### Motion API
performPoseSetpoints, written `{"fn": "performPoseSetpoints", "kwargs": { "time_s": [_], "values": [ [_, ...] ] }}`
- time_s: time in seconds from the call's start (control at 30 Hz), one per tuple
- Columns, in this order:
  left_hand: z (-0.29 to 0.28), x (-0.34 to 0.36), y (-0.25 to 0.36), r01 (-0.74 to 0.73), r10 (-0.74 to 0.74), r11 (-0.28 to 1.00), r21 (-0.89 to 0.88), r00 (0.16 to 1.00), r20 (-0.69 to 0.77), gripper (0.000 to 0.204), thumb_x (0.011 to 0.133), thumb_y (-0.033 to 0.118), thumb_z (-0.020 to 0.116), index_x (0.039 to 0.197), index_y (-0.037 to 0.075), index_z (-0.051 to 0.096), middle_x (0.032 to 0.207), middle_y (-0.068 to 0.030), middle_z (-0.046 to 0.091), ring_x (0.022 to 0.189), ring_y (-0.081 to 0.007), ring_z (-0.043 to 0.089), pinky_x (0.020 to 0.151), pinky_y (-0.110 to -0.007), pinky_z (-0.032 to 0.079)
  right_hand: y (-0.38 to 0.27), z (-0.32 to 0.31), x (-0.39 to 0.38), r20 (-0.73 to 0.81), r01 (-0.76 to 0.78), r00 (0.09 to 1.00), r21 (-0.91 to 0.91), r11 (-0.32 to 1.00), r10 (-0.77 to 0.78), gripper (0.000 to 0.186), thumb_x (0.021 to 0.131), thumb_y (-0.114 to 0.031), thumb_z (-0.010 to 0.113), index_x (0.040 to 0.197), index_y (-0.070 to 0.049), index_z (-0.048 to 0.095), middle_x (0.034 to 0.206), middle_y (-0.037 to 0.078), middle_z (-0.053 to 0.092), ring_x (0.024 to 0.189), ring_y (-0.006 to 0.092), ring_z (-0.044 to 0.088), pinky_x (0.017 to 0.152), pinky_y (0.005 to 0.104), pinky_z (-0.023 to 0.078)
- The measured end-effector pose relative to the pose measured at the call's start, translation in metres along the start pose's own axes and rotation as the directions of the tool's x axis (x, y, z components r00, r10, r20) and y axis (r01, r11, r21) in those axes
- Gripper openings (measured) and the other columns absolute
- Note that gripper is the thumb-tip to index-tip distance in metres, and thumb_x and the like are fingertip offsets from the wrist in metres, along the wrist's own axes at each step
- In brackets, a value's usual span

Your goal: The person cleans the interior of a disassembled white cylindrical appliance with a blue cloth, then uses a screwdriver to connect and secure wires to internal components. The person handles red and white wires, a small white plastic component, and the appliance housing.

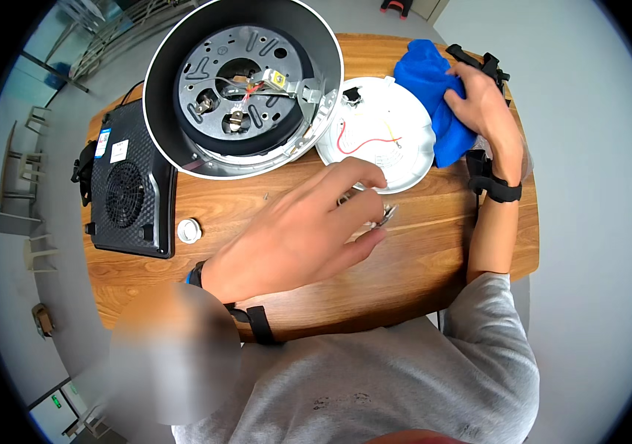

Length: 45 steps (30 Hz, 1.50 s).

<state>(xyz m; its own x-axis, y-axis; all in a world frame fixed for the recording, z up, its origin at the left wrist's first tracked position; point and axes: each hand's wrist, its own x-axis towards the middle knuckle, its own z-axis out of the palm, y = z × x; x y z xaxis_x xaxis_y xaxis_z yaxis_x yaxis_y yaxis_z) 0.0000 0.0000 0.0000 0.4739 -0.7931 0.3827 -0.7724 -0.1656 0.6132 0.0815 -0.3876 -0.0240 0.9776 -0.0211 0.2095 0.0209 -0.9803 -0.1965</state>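
Observation:
My left hand hovers over the middle of the table, its fingers curled around a small shiny metal part that they mostly hide. At the far right, my right hand grips a crumpled blue cloth, thumb and forefinger on its folds. Beyond my left hand stands an open round appliance body, with a dark metal plate, wires and brackets showing inside. Against its right side lies a pale round cover with a loose red wire on it.
A black appliance with a round fan grille lies at the left. Near it sits a small white round cap. A black strap with buckles lies at the far right corner of the wooden table. A wall rises on the right.

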Motion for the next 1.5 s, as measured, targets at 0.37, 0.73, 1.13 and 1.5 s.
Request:
{"fn": "performPoseSetpoints", "kwargs": {
  "time_s": [0.37, 0.73, 1.13, 1.5],
  "values": [
    [0.027, 0.004, -0.034, 0.292, -0.322, 0.923, -0.251, 0.943, -0.084, 0.025, 0.112, 0.009, 0.078, 0.117, -0.002, 0.057, 0.147, -0.0295, 0.072, 0.105, -0.0381, 0.083, 0.084, -0.043, 0.067, -0.073, -0.064, -0.045, -0.077, 0.513, 0.857, 0.219, 0.830, -0.509, 0.038, 0.084, -0.005, 0.083, 0.119, -0.003, 0.069, 0.118, 0.016, 0.065, 0.111, 0.0402, 0.069, 0.097, 0.0454, 0.059],
    [0.026, 0.001, -0.038, 0.116, -0.140, 0.984, -0.136, 0.973, -0.183, 0.031, 0.106, 0.009, 0.082, 0.126, -0.002, 0.061, 0.125, -0.0206, 0.066, 0.103, -0.0470, 0.071, 0.088, -0.052, 0.058, -0.104, -0.038, -0.050, 0.128, 0.532, 0.654, 0.622, 0.574, -0.745, 0.034, 0.087, -0.013, 0.088, 0.117, -0.003, 0.074, 0.121, 0.012, 0.068, 0.106, 0.0372, 0.074, 0.091, 0.0460, 0.062],
    [0.029, 0.001, -0.042, 0.111, -0.126, 0.991, -0.077, 0.964, -0.235, 0.026, 0.103, 0.005, 0.084, 0.120, -0.001, 0.064, 0.149, -0.0242, 0.072, 0.089, -0.0396, 0.072, 0.082, -0.045, 0.060, -0.104, -0.029, -0.048, 0.064, 0.572, 0.753, 0.430, 0.698, -0.655, 0.039, 0.090, -0.014, 0.087, 0.125, -0.004, 0.072, 0.127, 0.016, 0.072, 0.115, 0.0429, 0.073, 0.100, 0.0504, 0.061],
    [0.025, 0.001, -0.034, 0.130, -0.143, 0.989, -0.075, 0.968, -0.208, 0.027, 0.101, 0.005, 0.086, 0.120, -0.001, 0.067, 0.147, -0.0238, 0.073, 0.103, -0.0424, 0.074, 0.087, -0.047, 0.062, -0.106, -0.039, -0.047, 0.078, 0.580, 0.775, 0.307, 0.754, -0.627, 0.040, 0.094, -0.024, 0.086, 0.126, -0.005, 0.070, 0.114, 0.017, 0.072, 0.112, 0.0440, 0.071, 0.095, 0.0527, 0.059]
  ]
}}
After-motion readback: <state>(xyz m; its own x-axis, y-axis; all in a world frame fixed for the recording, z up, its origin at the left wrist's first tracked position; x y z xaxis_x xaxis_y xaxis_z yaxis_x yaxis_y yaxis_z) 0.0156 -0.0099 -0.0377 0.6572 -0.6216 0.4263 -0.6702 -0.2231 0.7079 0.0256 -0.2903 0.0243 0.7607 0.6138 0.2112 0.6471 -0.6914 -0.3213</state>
